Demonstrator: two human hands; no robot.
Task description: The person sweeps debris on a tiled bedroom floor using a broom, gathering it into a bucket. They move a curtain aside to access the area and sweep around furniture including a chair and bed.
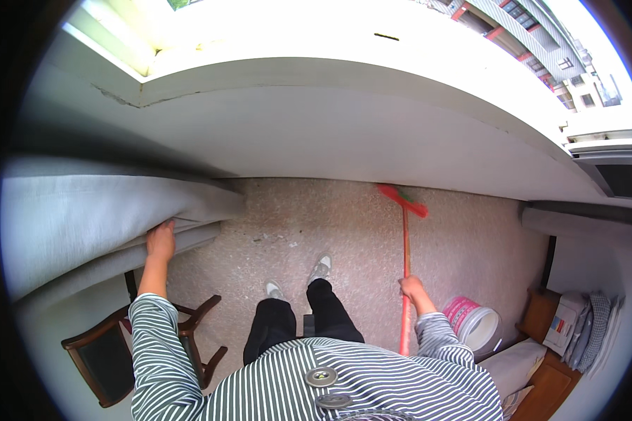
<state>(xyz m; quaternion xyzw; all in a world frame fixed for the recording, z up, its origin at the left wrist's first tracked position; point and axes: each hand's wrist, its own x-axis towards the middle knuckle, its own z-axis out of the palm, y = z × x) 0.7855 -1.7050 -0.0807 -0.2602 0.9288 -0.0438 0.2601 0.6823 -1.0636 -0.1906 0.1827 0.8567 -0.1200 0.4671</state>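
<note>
My right hand (413,286) is closed around the orange-red handle of a broom (405,245). The red broom head (403,201), with a bit of green on it, rests on the floor close to the foot of the wall under the window. Off to the left, my left hand (161,240) grips a fold of a long light-grey curtain (98,217). Its fingertips are partly lost in the cloth. Small pale bits of litter (293,244) lie on the speckled floor (351,231) ahead of my shoes.
A dark wooden chair (98,354) stands left of me, below the curtain. To the right are a pink-and-white bucket (474,323), wooden furniture (537,316) and a stack of folded cloths (590,330). The white wall (344,133) and bright window sill bound the far side.
</note>
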